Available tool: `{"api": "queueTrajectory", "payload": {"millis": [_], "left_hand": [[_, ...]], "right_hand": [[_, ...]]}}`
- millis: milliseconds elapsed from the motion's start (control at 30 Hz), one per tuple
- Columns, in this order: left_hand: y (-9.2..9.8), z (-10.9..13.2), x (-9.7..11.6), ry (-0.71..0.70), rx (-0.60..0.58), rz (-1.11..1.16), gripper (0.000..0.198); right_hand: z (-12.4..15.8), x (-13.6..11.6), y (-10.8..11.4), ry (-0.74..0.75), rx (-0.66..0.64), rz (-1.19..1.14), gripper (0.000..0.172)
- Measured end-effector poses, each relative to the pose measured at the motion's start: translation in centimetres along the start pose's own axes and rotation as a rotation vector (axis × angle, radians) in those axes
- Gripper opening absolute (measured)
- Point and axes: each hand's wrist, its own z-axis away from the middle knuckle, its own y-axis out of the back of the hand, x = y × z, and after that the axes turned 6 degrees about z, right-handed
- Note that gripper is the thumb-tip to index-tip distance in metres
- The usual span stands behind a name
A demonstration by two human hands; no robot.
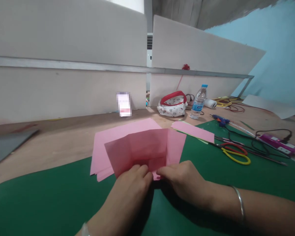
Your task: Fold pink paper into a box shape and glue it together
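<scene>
A folded pink paper sheet (pixel 142 147) stands partly raised over the green cutting mat (pixel 39 203). My left hand (pixel 134 185) pinches its near edge with closed fingers. My right hand (pixel 180 182), with a silver bangle on the wrist, pinches the same edge just to the right. The two hands almost touch. Under the folded sheet lies a flat stack of pink paper (pixel 118 134).
A pink paper strip (pixel 193 131) lies to the right. Beyond it are red-and-yellow scissors (pixel 233 152), a blue glue gun (pixel 220 120), a magenta device with cables (pixel 280 142), a water bottle (pixel 198 102) and a red-and-white pouch (pixel 172 105). White partition boards stand behind the wooden table.
</scene>
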Motion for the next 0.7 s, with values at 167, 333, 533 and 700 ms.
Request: {"api": "queueTrajectory", "payload": {"millis": [167,333,533,700], "left_hand": [[-0.6,0.0,-0.2,0.002,-0.035,0.016,0.025],[-0.4,-0.1,-0.1,-0.019,-0.065,0.000,0.027],[-0.3,0.5,0.7,-0.021,-0.054,-0.026,0.029],[-0.2,0.7,1.3,-0.039,-0.040,-0.048,0.036]], "right_hand": [[0.4,0.1,0.2,0.061,-0.046,0.068,0.015],[0.5,0.3,0.6,0.107,-0.120,0.057,0.012],[0.2,0.7,4.6,0.141,0.285,-0.189,0.012],[0.1,1.8,7.2,-0.212,0.289,-0.191,0.025]]}}
